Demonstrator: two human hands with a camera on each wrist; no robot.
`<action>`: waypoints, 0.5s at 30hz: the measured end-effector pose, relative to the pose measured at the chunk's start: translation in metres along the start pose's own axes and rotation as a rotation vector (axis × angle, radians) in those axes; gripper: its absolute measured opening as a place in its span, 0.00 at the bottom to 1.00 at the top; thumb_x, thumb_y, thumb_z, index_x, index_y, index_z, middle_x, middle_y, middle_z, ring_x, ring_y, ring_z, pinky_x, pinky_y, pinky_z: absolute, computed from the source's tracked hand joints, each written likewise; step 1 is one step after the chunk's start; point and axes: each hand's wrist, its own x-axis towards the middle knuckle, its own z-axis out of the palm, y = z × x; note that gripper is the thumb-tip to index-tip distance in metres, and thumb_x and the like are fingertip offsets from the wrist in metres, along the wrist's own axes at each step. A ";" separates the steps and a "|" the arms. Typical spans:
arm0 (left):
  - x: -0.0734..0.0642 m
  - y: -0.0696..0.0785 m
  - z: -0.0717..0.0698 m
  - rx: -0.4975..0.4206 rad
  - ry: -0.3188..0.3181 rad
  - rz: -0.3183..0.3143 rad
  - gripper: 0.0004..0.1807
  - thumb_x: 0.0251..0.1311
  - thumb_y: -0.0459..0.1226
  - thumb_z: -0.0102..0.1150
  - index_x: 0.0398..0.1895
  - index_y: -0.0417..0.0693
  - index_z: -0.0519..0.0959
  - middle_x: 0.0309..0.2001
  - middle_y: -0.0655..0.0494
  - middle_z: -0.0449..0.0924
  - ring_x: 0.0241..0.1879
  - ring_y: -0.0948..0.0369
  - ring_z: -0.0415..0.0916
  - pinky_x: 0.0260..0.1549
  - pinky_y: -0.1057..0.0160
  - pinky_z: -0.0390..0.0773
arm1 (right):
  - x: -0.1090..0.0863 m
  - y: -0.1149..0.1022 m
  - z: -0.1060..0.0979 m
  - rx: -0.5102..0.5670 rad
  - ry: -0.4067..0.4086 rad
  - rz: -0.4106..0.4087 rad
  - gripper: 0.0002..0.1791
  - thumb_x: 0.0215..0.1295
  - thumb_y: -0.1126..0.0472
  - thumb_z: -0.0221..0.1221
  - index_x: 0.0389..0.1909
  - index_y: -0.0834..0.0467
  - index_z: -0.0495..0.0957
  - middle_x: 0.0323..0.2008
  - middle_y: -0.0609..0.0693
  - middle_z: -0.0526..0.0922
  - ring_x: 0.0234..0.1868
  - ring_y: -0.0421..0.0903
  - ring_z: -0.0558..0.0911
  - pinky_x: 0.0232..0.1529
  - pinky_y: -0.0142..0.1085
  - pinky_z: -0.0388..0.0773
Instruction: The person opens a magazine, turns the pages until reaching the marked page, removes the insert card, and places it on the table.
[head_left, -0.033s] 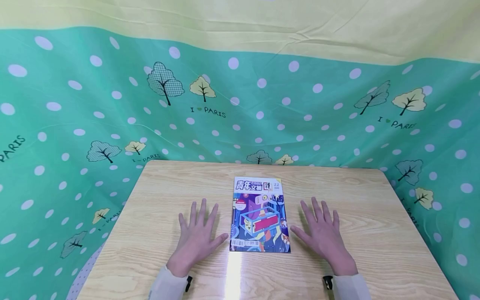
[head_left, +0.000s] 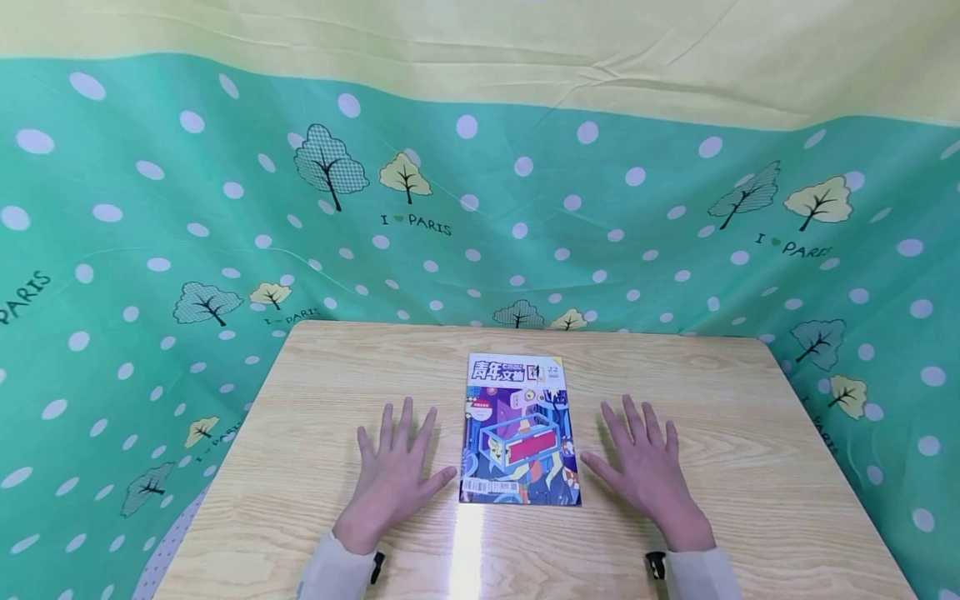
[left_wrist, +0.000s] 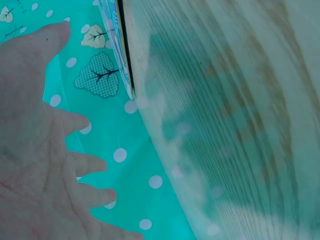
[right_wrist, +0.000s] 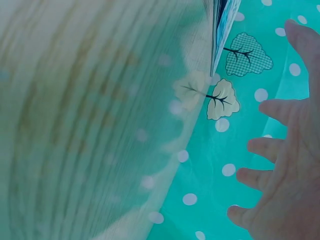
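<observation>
A magazine (head_left: 517, 433) with a colourful purple and blue cover lies closed and face up in the middle of the wooden table. To its left is my left hand (head_left: 393, 483), palm down with fingers spread, its thumb tip close to the cover's edge. On the other side my right hand (head_left: 648, 475) is likewise spread palm down, thumb pointing at the magazine. Neither hand holds anything. Both wrist views show straight, parted fingers and a thin edge of the magazine (left_wrist: 116, 45); whether the hands touch the table is hard to tell.
The light wood table (head_left: 750, 467) has a bright glare streak in front of the magazine. A green curtain (head_left: 420, 275) with white dots and printed trees hangs behind the table and along both sides. Pale sleeves (head_left: 333, 571) and dark wrist straps show at the bottom.
</observation>
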 end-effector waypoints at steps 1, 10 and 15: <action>0.000 0.000 0.000 -0.001 -0.003 0.000 0.53 0.60 0.72 0.50 0.80 0.54 0.52 0.79 0.38 0.39 0.76 0.37 0.29 0.64 0.20 0.41 | 0.000 0.000 0.000 0.000 -0.001 -0.001 0.51 0.63 0.24 0.51 0.78 0.53 0.56 0.77 0.65 0.50 0.75 0.69 0.46 0.70 0.72 0.38; 0.000 0.001 -0.002 -0.005 -0.007 -0.001 0.53 0.60 0.71 0.50 0.80 0.53 0.52 0.79 0.38 0.39 0.76 0.37 0.29 0.64 0.20 0.41 | 0.000 0.001 -0.001 0.001 0.000 -0.004 0.50 0.64 0.25 0.50 0.78 0.53 0.56 0.77 0.65 0.49 0.75 0.69 0.46 0.70 0.73 0.38; 0.000 0.001 -0.003 -0.008 -0.005 0.000 0.53 0.59 0.71 0.52 0.80 0.52 0.53 0.79 0.38 0.40 0.76 0.38 0.31 0.64 0.20 0.42 | -0.001 0.000 -0.003 0.003 -0.007 0.000 0.50 0.65 0.26 0.51 0.78 0.52 0.55 0.77 0.64 0.48 0.75 0.69 0.44 0.70 0.73 0.38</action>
